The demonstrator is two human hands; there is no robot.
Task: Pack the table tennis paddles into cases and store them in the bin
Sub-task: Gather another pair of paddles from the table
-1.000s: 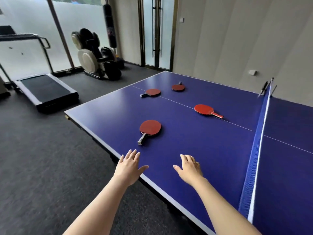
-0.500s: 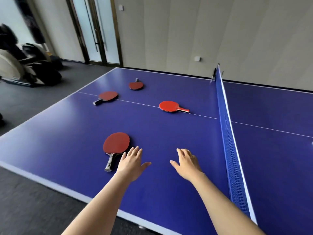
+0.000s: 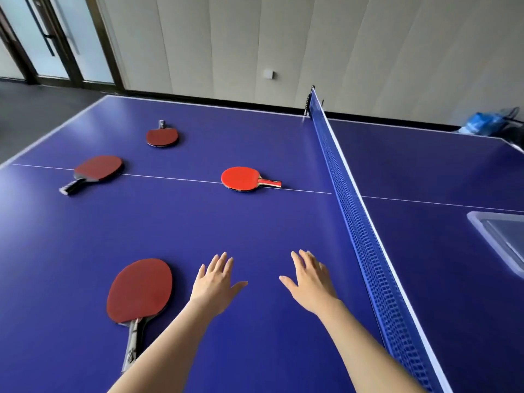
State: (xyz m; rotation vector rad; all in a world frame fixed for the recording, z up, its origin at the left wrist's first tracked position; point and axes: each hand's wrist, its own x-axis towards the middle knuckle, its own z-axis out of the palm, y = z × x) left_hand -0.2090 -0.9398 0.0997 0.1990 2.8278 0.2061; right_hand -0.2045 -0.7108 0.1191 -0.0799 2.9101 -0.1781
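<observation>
Head view shows the left hand [image 3: 217, 282] and right hand [image 3: 310, 279] stretched out over the blue table [image 3: 255, 228], fingers straight and a little spread, thumbs out, holding nothing. Whether the palms touch the surface cannot be told. Just left of the left hand lies the nearest paddle [image 3: 140, 290], red face up, its handle pointing back toward the person and partly hidden under the left forearm. A careless sweep of that arm could knock it off the near edge. Beyond, a bright red paddle [image 3: 241, 178] lies on the centre line, a darker paddle [image 3: 97, 168] lies to its left, and a fourth paddle [image 3: 162, 137] lies farthest. Across the net [image 3: 365, 231] sits a clear bin [image 3: 479, 222], cut off by the frame. No cases are in view, so paddles risk going in uncased
</observation>
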